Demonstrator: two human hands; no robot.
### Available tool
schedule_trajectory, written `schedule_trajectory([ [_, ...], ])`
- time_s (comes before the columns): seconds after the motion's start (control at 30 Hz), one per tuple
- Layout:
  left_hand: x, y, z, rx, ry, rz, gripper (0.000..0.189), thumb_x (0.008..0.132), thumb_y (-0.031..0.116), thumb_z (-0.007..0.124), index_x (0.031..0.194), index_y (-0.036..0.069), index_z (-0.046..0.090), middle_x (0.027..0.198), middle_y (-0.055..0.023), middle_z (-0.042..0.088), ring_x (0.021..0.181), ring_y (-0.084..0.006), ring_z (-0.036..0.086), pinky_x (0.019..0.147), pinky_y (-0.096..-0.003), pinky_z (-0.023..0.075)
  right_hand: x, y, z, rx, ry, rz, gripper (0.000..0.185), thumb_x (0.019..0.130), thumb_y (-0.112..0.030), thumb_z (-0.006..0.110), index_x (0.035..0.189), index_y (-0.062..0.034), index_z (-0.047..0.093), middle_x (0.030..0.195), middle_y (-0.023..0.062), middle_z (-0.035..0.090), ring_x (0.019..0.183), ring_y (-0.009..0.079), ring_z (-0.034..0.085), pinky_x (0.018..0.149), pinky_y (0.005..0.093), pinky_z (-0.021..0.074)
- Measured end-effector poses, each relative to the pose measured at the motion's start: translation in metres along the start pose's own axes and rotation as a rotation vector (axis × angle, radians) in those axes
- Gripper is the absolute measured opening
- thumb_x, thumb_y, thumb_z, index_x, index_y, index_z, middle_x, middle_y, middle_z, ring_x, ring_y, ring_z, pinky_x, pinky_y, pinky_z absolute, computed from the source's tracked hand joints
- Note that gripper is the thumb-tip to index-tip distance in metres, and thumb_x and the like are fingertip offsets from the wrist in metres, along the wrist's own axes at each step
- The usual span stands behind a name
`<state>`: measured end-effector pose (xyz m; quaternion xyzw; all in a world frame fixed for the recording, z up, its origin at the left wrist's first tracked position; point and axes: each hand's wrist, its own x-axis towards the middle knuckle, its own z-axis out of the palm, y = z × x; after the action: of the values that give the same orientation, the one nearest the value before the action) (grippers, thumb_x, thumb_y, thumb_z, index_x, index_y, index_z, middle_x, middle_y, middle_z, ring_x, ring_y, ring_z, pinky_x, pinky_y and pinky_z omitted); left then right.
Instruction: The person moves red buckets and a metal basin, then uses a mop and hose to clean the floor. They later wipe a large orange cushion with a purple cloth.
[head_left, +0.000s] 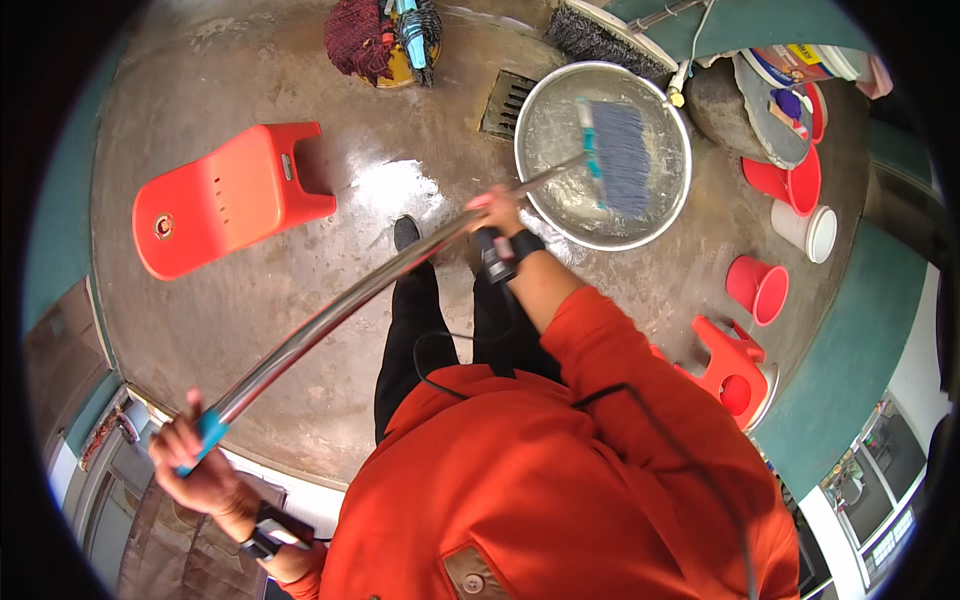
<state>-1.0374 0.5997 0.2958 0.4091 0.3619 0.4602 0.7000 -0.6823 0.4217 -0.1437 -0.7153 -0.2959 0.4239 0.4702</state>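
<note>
A mop's metal pole (330, 319) runs slantwise across my front, from lower left to upper right. My left hand (196, 457) is around the teal grip at its near end. Farther along, my right hand (496, 211) grasps the shaft, slightly blurred. The flat mop head (619, 157), with blue-grey strands and a teal and white bar, lies in a large round metal basin (529, 180) that holds water. The strands look wet and spread to the right of the bar.
A red plastic stool (225, 199) lies at the left. Mop heads (358, 37) rest at the top beside a floor drain (508, 105). A push broom (611, 37), a stone-like vessel (720, 109), a red bucket (757, 289), a white bucket (802, 231) and another red stool (727, 375) are at the right.
</note>
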Motion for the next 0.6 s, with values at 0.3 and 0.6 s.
schedule_trajectory([
  [0.3,0.01,-0.091,0.026,-0.017,0.02,-0.185,0.031,0.087,0.028,0.053,0.064,0.014,0.036,0.058,0.001,0.039,0.061,-0.0143,0.044,0.104,-0.0592,0.0274,-0.026,0.0,-0.124,1.22,0.416,0.571,0.034,0.094,-0.03,0.045,0.077,-0.0011,0.052,0.063,0.009,0.056,0.053,0.0211,0.053,0.051,0.033,0.0482],
  [0.6,0.015,-0.003,0.051,-0.026,-0.054,0.047,0.03,0.087,0.022,0.051,0.066,0.014,0.032,0.055,0.0009,0.035,0.056,-0.0131,0.039,0.103,-0.0577,0.0307,0.007,-0.087,-0.04,1.502,0.629,0.875,0.025,0.094,-0.023,0.051,0.077,-0.0052,0.043,0.064,0.0072,0.049,0.059,0.0233,0.052,0.057,0.039,0.0502],
])
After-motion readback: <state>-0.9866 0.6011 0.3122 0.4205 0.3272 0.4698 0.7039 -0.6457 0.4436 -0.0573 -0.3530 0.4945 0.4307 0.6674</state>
